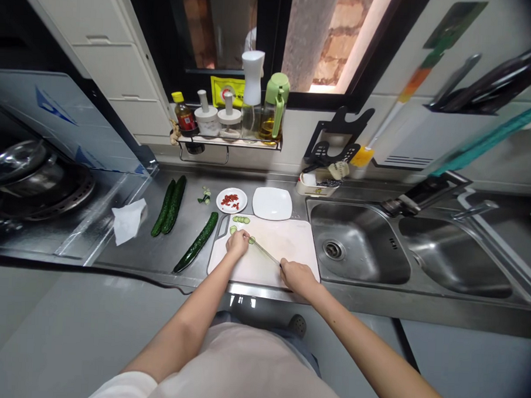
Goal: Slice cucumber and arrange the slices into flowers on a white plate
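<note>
My right hand [298, 276] is closed round the handle of a knife [265, 251], its thin blade slanting up and left over the white cutting board [285, 238]. At the blade's far end my left hand [238, 243] is closed, fingers bent together; what it holds, if anything, is hidden. Pale green cucumber slices [241, 219] lie in a short row near the board's top left, and a few more show right around my left fingers. Left of the board lies a whole cucumber [196, 242], with two others [169, 206] side by side farther left.
Behind the board stand a small plate [220, 205] of red pieces and a white square plate [272, 203]. Green scraps [204, 195] and a white tissue [128, 221] lie leftward. A double sink [360, 241] adjoins on the right; a bottle rack [228, 142] hangs above.
</note>
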`<state>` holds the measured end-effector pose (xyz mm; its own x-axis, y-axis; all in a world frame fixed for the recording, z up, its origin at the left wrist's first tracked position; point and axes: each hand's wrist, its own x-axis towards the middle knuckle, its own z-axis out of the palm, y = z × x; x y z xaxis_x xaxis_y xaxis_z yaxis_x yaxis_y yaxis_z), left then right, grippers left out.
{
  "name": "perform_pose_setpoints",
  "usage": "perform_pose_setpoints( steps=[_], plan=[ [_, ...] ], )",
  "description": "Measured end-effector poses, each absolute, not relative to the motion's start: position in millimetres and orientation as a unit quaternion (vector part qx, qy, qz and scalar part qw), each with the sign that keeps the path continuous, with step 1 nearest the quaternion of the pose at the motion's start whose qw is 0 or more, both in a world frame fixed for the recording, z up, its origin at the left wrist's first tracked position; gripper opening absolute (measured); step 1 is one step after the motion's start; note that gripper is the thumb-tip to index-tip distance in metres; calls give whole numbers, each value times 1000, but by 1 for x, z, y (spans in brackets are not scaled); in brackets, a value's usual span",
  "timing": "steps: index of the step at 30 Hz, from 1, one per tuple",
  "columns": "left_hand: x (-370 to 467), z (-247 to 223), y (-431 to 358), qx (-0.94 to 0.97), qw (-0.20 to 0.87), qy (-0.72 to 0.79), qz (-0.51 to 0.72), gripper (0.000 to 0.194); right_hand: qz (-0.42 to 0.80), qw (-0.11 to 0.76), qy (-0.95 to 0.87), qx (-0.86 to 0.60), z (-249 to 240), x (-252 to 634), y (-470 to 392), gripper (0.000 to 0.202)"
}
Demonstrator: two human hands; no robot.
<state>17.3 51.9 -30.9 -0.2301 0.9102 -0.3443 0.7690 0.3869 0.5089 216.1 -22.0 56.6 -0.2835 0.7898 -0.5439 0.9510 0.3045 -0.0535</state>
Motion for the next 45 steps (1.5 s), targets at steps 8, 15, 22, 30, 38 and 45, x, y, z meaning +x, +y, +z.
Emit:
perform_pose_setpoints(
  steps=[8, 15, 22, 30, 38, 45],
  plan=[
    [17, -35, 53, 545, 300, 776, 108, 18, -203, 215, 773, 561, 59, 216, -21, 30],
    [16, -37, 53, 548, 300, 773, 110, 18, -211, 210, 771, 563, 54, 222, -25, 31],
    [16, -39, 54, 550, 301, 771, 116, 20, -218, 199, 768, 568, 50, 228, -32, 30],
    [16, -41, 54, 552, 296, 770, 121, 19, -213, 207, 766, 570, 52, 218, -26, 29],
    [16, -39, 52, 555, 292, 770, 121, 20, -204, 217, 771, 563, 59, 220, -25, 30],
    [17, -36, 52, 555, 291, 771, 111, 22, -214, 217, 764, 568, 60, 228, -31, 27]
  ],
)
